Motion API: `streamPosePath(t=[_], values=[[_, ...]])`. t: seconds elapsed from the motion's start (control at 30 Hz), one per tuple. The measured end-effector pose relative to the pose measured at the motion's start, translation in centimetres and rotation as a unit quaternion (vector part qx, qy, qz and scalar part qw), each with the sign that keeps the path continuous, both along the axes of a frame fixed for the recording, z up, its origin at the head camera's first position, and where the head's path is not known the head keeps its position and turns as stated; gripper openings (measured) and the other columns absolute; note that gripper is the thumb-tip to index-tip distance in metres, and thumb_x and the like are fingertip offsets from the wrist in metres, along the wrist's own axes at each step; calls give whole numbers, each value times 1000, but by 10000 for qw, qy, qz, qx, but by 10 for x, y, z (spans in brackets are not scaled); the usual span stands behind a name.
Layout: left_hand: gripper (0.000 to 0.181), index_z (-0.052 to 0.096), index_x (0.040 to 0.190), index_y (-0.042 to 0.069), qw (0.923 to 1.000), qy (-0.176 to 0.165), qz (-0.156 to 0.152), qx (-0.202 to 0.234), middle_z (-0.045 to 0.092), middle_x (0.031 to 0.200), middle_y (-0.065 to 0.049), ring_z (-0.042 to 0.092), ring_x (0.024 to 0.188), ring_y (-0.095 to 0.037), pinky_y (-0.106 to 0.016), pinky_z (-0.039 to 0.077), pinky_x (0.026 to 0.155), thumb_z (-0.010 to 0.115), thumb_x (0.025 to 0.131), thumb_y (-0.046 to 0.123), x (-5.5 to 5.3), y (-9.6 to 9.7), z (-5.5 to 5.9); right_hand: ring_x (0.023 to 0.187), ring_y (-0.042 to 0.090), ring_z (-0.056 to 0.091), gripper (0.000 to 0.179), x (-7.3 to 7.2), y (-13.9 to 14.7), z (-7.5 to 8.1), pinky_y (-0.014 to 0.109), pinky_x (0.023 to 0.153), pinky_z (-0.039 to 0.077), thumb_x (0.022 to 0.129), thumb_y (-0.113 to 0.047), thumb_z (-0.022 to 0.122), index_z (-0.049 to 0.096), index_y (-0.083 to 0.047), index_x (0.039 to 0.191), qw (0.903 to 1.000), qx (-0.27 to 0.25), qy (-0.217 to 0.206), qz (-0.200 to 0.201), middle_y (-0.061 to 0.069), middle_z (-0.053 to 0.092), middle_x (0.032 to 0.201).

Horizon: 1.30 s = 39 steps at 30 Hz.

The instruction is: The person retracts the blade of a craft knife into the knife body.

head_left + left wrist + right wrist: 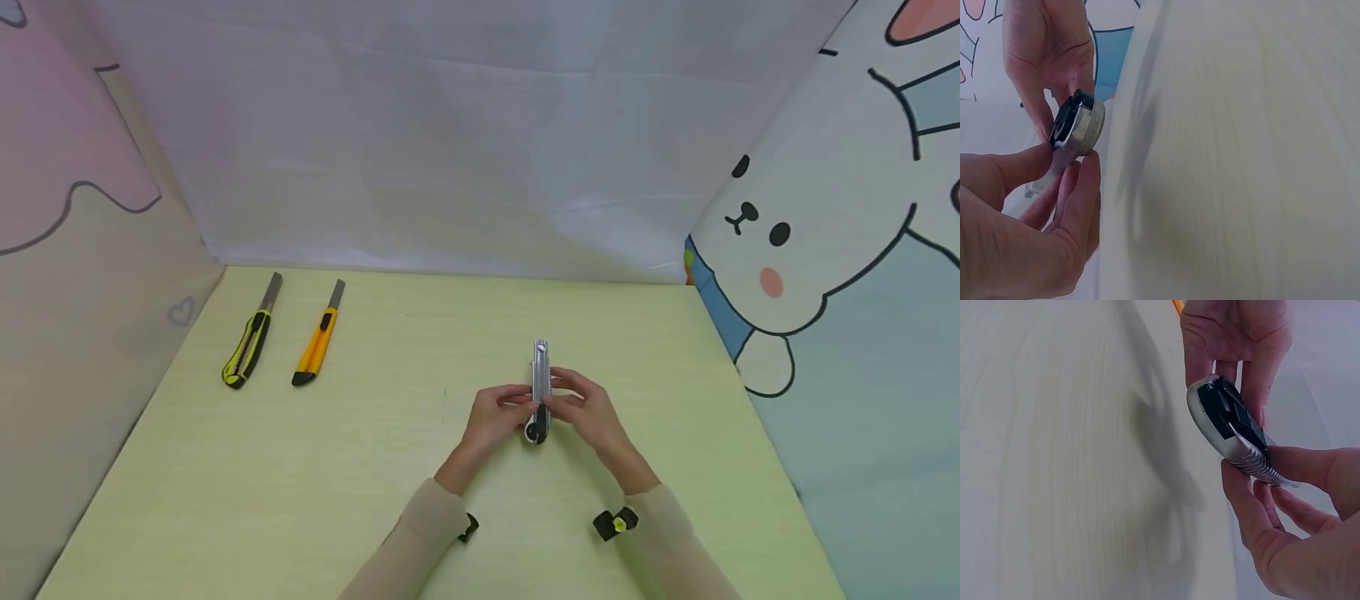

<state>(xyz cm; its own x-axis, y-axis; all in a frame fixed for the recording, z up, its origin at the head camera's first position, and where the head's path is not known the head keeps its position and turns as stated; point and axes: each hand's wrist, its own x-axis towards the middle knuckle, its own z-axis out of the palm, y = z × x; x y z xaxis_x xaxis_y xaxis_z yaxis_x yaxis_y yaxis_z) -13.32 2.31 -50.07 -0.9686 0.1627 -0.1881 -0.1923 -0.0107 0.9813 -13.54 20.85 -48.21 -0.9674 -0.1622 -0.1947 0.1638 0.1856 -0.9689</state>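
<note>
Grips a silver metal utility knife with a black near end in both hands, raised above the pale yellow-green wood-grained table, right of its middle and pointing toward the far side. Pinches the left edge between curled fingers and thumb of the left hand; pinches the right edge likewise with the right hand. Has, at far left, a black-and-lime box cutter and, just right of it, an orange-yellow box cutter with black end, with grey blades extended toward the far side. Wears cream long sleeves.
</note>
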Motion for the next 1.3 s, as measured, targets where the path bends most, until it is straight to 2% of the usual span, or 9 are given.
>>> streamPosePath(t=[0.27,0.47,0.67,0.8,1.0,1.3], values=[[30,72,124,-12,9999,-102,-66,-20,75,105,-22,78,97,-32,-33,65,75,75,96,-1,-2,12,-3,118,31,72,53,2,10,-2,36,96,61,103,-5,69,51,1,154,9997,211,46,-68,30,57,145],[30,73,123,-10,9995,-165,-118,-231,76,103,-20,79,94,-29,-30,64,71,75,96,0,-3,20,-5,120,36,71,53,4,14,-4,36,95,61,104,-3,67,50,3,154,9996,256,39,-111,31,57,145],[30,73,123,-10,9984,-97,-148,-531,77,105,-21,78,96,-29,-30,64,73,77,95,1,-1,26,-6,119,33,71,53,6,17,-9,34,94,62,103,-1,68,51,3,153,9993,307,-39,-203,31,57,145],[32,74,124,-6,9970,-99,-121,-756,78,102,-19,76,87,-24,-28,63,69,78,93,1,-1,28,-5,120,36,71,53,7,18,-11,35,94,62,103,-4,69,51,4,152,9987,475,-54,-201,31,58,144],[32,73,124,-6,9951,-142,-124,-975,77,100,-18,73,81,-18,-27,62,65,77,92,-2,0,29,-4,120,40,70,52,8,17,-14,26,90,60,102,-7,71,55,4,149,9961,847,-75,-250,30,61,141],[29,72,122,-9,9938,-100,-174,-1090,76,100,-18,74,84,-21,-28,63,65,75,92,-6,0,28,-4,114,39,73,49,8,13,-16,16,80,54,101,-4,71,56,7,146,9943,1050,-25,-204,32,63,136]])
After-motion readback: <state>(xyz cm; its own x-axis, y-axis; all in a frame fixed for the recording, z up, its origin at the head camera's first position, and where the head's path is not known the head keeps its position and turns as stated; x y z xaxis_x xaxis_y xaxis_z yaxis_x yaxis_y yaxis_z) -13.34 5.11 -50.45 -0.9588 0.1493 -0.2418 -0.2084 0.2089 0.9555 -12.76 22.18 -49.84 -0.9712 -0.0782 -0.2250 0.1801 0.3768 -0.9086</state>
